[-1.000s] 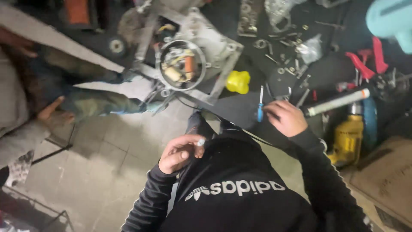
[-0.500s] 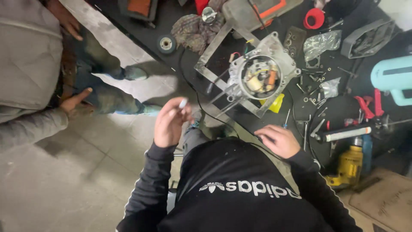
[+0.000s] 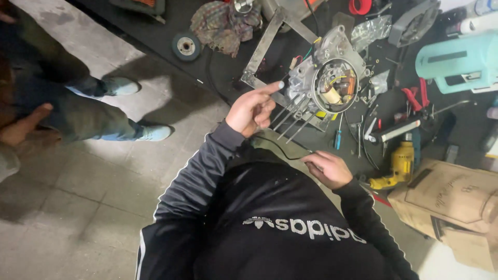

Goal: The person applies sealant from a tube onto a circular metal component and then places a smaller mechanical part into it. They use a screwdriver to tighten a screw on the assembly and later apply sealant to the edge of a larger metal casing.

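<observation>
Two hands over dark workbench [image 3: 171, 23]. Left hand [image 3: 252, 110] raised, fingers loosely apart, forefinger touching grey metal engine casing with round coil plate [image 3: 327, 83]. Right hand [image 3: 327, 168] curled (grip unclear) near thin black wire [image 3: 280, 149].

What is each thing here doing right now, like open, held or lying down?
left hand: raised, forefinger pointing at the engine casing, holding nothing
right hand: pinching a thin black wire
engine casing: open, coils showing
blue screwdriver: lying untouched
yellow drill: lying on its side
cardboard box: flaps shut
</observation>
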